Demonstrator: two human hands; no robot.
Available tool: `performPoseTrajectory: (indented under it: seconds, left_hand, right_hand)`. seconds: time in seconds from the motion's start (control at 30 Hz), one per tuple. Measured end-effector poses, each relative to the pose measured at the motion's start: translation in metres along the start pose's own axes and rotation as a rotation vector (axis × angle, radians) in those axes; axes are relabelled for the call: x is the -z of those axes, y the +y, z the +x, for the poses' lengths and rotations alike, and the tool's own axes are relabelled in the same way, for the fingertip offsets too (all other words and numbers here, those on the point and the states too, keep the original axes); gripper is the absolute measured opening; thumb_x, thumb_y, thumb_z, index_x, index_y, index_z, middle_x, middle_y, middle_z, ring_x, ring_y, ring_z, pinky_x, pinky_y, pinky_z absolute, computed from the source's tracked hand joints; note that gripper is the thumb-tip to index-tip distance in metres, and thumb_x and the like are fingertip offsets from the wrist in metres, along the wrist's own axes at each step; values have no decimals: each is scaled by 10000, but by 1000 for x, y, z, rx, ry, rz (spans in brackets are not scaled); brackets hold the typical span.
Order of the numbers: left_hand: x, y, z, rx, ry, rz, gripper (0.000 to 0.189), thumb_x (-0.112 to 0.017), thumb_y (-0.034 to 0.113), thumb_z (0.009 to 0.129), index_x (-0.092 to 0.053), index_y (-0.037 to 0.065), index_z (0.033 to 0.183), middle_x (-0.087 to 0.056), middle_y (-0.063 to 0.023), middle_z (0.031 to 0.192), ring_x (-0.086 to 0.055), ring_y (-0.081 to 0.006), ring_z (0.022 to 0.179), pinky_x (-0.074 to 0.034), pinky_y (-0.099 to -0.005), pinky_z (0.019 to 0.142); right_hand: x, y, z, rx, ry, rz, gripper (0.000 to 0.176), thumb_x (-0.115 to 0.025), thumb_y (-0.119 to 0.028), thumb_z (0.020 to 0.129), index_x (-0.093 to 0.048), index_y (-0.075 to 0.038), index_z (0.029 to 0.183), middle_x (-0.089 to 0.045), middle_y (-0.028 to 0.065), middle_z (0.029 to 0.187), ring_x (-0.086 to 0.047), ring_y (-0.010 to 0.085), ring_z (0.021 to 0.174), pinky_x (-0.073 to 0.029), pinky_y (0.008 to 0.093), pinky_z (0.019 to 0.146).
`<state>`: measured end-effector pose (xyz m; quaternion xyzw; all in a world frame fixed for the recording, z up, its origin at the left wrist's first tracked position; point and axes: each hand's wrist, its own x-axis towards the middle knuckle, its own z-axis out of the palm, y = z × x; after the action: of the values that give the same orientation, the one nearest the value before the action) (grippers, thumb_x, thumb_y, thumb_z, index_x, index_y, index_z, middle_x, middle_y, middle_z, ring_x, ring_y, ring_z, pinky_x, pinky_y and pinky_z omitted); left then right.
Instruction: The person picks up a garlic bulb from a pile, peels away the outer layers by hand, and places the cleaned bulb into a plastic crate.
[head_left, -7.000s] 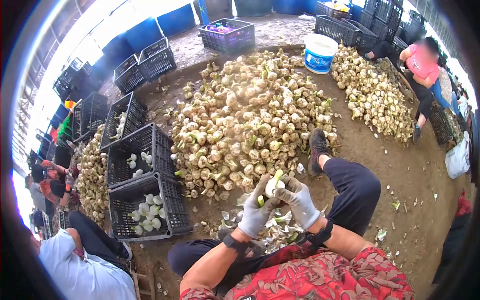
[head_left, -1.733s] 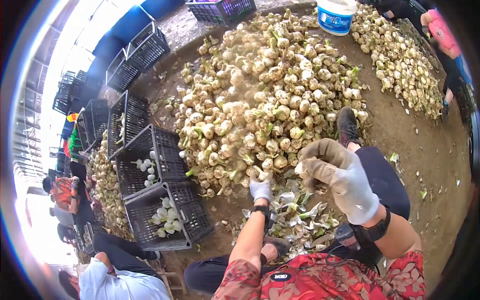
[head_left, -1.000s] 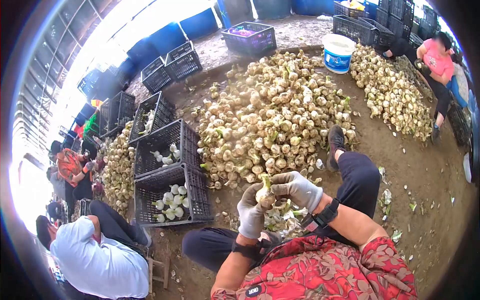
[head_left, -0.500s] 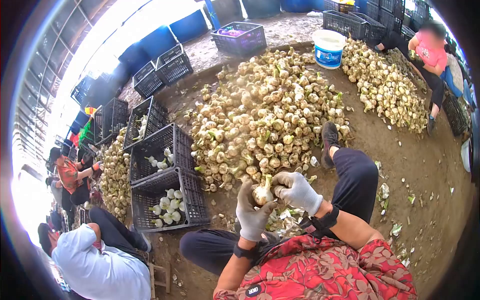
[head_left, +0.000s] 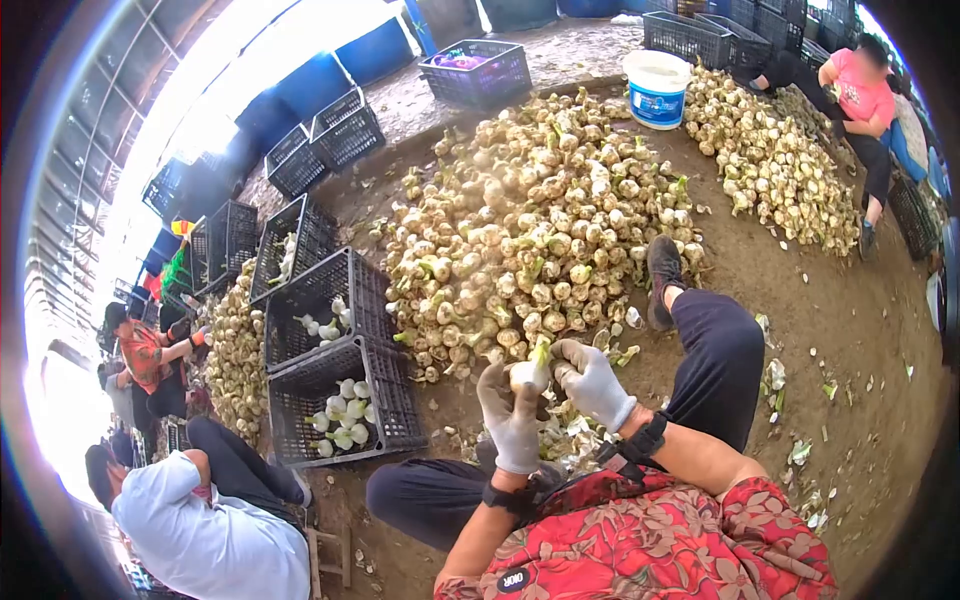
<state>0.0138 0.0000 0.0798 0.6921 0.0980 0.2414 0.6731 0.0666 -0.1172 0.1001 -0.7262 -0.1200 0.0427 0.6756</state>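
Observation:
A garlic bulb [head_left: 529, 375], pale and clean with a short green stem pointing up, is gripped in the gloved fingers of my left hand [head_left: 512, 425]. My right hand [head_left: 597, 385], in a grey-white glove, is closed with its fingertips against the bulb's right side near the stem. Whether a strip of skin is pinched there is too small to tell. Just beyond both hands lies a large heap of unpeeled garlic [head_left: 540, 240], brownish with dirty skins. Loose peelings [head_left: 575, 440] cover the ground under my hands, between my legs.
On the left, a black crate [head_left: 345, 400] holds several white bulbs, with another crate [head_left: 320, 300] behind it. A white bucket [head_left: 656, 100] stands behind the heap. A person in light blue [head_left: 215, 530] sits at left; another in pink [head_left: 862, 95] sits far right beside a second heap [head_left: 765, 170].
The bulb in my left hand looks whiter and cleaner, its stem greener, than half a second ago. My hands stay close together around it. The whole view has shifted slightly.

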Motion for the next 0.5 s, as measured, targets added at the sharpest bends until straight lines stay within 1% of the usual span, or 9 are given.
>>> performPoseTrajectory:
  seconds: [0.07, 0.13, 0.17, 0.27, 0.3, 0.33, 0.4, 0.47, 0.5]
  left_hand:
    - [4, 7, 5, 180, 29, -123, 506, -408, 471, 986, -464, 30, 1227, -597, -44, 897, -527, -87, 556, -415, -208, 450]
    - [9, 4, 14, 559, 44, -414, 501, -421, 477, 981, -526, 24, 1168, -591, -6, 758, -500, -69, 511, -409, -201, 444]
    - [3, 4, 17, 621, 100, -442, 502, -430, 479, 978, -563, 24, 1142, -571, 21, 665, -461, -53, 468, -368, -197, 415]
    - [-10, 25, 13, 339, 34, -325, 494, -439, 461, 980, -549, 23, 1181, -585, 14, 699, -438, -40, 463, -323, -189, 398]
    - [-19, 17, 13, 32, 73, -208, 479, -455, 473, 968, -574, 44, 1144, -561, 34, 708, -462, -36, 503, -332, -180, 424]
    - [-13, 11, 10, 37, 70, -205, 479, -455, 473, 968, -574, 44, 1144, -561, 34, 708, -462, -36, 503, -332, -180, 424]
    - [1, 10, 7, 462, -96, -511, 451, -475, 467, 963, -575, 53, 1109, -529, 34, 673, -442, -37, 471, -341, -175, 413]
    - [1, 13, 12, 595, -81, -585, 444, -456, 490, 963, -573, 74, 1064, -519, 32, 647, -407, -39, 425, -318, -177, 385]
    - [4, 18, 14, 700, -135, -599, 445, -443, 505, 962, -573, 86, 1038, -521, 29, 635, -393, -46, 403, -296, -181, 370]
  right_hand:
    - [-2, -2, 0, 174, 15, -72, 146, -518, -1, 876, -612, 27, 984, -608, -13, 833, -526, 55, 734, -456, 223, 646]
    - [2, -8, -1, -167, -254, 298, 194, -508, 22, 878, -609, 36, 1043, -647, 15, 891, -570, 93, 798, -483, 257, 713]
    - [5, -15, 1, -246, -265, 259, 203, -510, 32, 879, -606, 40, 1057, -656, 32, 911, -584, 121, 811, -488, 279, 742]
    - [-2, 9, 0, -42, -45, 158, 240, -576, -19, 849, -607, 49, 1077, -685, 113, 924, -609, 140, 867, -492, 296, 745]
    - [0, 9, -2, 86, 14, -51, 220, -595, -21, 842, -610, 44, 1052, -684, 108, 916, -616, 161, 839, -493, 301, 742]
    - [4, 8, -3, 81, 17, -50, 220, -595, -21, 842, -610, 44, 1052, -684, 108, 916, -616, 161, 839, -493, 301, 742]
    - [12, 5, 1, 113, -223, -40, 194, -607, -27, 844, -606, 43, 1026, -670, 91, 873, -626, 184, 834, -493, 305, 748]
    - [18, 1, 6, 47, -272, 87, 157, -606, -55, 869, -614, 37, 996, -652, 67, 833, -631, 164, 766, -508, 286, 682]
    - [26, -1, 9, -174, -308, 309, 134, -589, -66, 888, -613, 21, 987, -640, 48, 795, -621, 126, 692, -510, 260, 621]
